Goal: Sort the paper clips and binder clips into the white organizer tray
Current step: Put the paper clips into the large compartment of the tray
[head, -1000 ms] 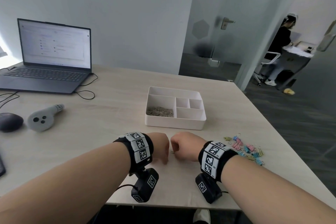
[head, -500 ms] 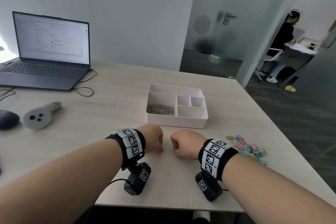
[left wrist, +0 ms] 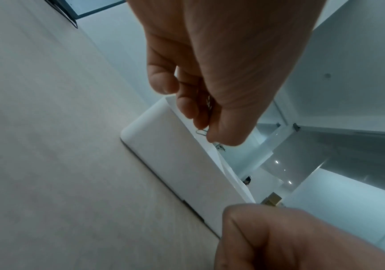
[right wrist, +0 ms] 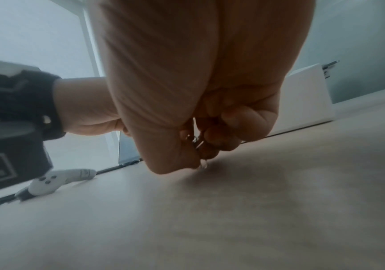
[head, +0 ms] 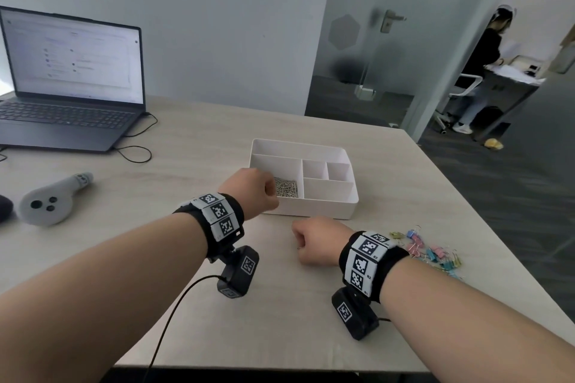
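Observation:
The white organizer tray (head: 317, 209) stands mid-table, with a heap of silver paper clips (head: 287, 189) in its front left compartment. My left hand (head: 253, 193) hovers at the tray's front left corner, fingers curled round silver paper clips (left wrist: 202, 131) above the tray's rim (left wrist: 177, 157). My right hand (head: 314, 239) is a fist low over the table in front of the tray, gripping more paper clips (right wrist: 197, 142); one sticks out at its lower edge (head: 298, 247). Coloured binder clips (head: 431, 250) lie loose on the table to the right.
An open laptop (head: 71, 78) with its cable sits at the back left. A grey handheld controller (head: 51, 199) and a dark mouse (head: 4, 207) lie at the left. The table's right edge is close to the binder clips. A person stands at a desk beyond the glass door.
My left hand has lifted from beside the right hand and moved forward to the tray's front left corner. The right hand has stayed in front of the tray.

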A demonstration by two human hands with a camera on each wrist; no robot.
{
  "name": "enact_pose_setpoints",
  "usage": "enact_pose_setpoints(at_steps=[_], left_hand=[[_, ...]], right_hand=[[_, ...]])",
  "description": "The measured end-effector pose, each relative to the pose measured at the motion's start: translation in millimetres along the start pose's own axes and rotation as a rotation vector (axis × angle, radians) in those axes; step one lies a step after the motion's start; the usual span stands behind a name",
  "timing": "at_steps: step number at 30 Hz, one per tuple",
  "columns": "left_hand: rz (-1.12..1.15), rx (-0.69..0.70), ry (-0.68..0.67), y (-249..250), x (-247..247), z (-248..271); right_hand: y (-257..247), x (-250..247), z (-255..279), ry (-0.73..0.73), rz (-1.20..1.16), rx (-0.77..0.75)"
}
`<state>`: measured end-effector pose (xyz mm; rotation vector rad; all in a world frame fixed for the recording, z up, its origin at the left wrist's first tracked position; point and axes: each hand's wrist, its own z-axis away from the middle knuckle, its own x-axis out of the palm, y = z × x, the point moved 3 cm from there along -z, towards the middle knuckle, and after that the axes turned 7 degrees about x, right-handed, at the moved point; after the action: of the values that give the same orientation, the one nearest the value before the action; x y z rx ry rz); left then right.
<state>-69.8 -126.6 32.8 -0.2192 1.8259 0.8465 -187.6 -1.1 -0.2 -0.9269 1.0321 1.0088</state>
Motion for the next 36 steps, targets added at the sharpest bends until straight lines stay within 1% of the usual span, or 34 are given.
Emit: enact_pose_setpoints(at_steps=[2,4,7,10,14,17,20,23,26,27,29,32,36], left_hand=[[-0.010,-0.019,0.049,-6,-2,-10],[-0.022,-0.038,0.076,-13,-2,-18],[-0.039,-0.064,0.081,-22,1,-25],[-0.055,-0.064,0.087,-28,7,-29],[-0.080,-0.029,0.109,-31,15,-28],[-0.093,0.010,0.108,-32,15,-25],[-0.094,0.047,0.095,-33,15,-24],[-0.091,0.102,0.111,-28,15,-21],[0.007,0.083,0.212,-20,14,-12],[0.034,0.075,0.238,-14,14,-8],[0.089,0.074,0.247,-1,18,-1],[0.225,0.115,0.204,24,31,10],[0.298,0.163,0.088,59,56,22]], right_hand=[[3,-5,-5,0.015,-0.092,0.014],[7,-14,-11,0.056,-0.243,0.028],[11,-31,-22,0.164,-0.468,0.050],[13,-45,-36,0.270,-0.589,0.061],[14,-53,-57,0.398,-0.557,0.131],[12,-52,-68,0.397,-0.501,0.183],[11,-48,-72,0.379,-0.419,0.168],[11,-47,-66,0.381,-0.412,0.139],[15,-49,-55,0.419,-0.444,0.102],[18,-49,-49,0.439,-0.478,0.111],[26,-48,-36,0.466,-0.547,0.150],[44,-36,-12,0.465,-0.647,0.201],[76,-25,26,0.493,-0.739,0.252]])
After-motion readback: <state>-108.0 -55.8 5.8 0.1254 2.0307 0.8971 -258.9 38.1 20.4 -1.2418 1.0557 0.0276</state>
